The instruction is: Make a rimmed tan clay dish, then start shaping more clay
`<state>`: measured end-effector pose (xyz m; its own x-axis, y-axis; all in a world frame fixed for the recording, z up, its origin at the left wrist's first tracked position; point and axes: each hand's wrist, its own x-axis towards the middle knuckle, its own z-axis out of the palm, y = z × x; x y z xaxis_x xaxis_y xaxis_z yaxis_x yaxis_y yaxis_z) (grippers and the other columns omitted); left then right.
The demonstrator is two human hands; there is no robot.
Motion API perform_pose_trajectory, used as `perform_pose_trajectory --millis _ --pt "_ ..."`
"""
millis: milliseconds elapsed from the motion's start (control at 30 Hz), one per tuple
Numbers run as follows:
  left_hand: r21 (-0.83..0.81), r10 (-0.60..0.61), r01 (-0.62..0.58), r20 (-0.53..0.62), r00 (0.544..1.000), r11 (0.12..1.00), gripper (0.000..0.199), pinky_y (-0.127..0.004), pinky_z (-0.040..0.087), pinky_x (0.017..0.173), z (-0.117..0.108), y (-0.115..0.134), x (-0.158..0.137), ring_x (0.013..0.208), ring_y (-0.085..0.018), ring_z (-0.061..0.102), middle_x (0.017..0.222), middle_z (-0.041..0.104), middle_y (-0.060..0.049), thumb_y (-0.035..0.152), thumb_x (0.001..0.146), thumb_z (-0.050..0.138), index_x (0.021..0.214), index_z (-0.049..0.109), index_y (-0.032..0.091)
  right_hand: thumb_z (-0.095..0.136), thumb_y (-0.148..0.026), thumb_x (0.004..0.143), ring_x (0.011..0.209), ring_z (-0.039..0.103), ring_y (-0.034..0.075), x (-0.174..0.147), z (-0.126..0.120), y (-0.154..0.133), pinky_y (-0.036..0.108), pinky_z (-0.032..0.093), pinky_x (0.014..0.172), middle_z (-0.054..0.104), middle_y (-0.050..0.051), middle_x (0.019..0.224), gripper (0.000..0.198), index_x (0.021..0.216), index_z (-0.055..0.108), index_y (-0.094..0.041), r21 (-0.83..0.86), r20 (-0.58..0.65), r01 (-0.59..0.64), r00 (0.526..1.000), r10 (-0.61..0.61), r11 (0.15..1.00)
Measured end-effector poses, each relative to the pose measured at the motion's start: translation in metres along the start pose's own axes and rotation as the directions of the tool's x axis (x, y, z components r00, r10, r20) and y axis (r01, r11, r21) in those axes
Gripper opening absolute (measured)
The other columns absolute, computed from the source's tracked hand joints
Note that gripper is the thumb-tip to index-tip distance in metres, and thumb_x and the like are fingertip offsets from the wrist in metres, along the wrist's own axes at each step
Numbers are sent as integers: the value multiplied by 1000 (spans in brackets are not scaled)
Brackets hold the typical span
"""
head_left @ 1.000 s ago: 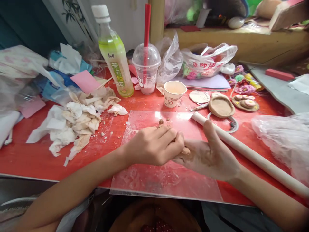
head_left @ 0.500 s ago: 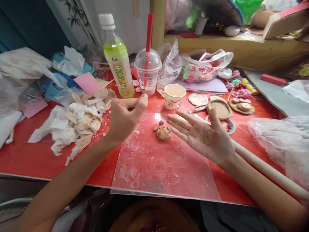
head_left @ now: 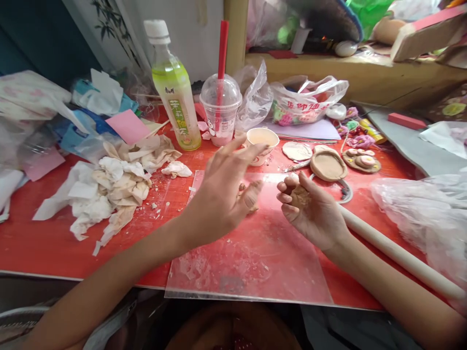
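As the right hand (head_left: 310, 209) curls from flat, contents unclear, the left hand (head_left: 222, 194) opens from closed, grip released, partly hiding the clay lump (head_left: 253, 209), toward 12 o'clock on the clear sheet (head_left: 262, 253); handling looks ongoing.

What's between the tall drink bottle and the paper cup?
In the head view, a domed plastic cup with a red straw, and some pink scraps.

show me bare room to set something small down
The front half of the clear sheet, smeared and flecked but otherwise bare; also the red tabletop between the crumpled tissues and front edge. Crowded: the back, from drink bottle to printed plastic bag.
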<state>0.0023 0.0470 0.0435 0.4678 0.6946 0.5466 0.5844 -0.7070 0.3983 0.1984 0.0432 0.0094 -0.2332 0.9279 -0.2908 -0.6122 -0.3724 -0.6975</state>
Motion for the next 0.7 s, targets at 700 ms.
perform_pose_trajectory --millis 700 --pt "112 89 -72 -153 984 991 33 -46 38 107 4 -2 -1 127 -22 43 131 49 -12 11 90 39 120 50 19 38 -52 91 35 36 7 -15 9 -6 19 36 38 35 -3 37 58 44 46 -20 -101 249 -62 965 85 993"
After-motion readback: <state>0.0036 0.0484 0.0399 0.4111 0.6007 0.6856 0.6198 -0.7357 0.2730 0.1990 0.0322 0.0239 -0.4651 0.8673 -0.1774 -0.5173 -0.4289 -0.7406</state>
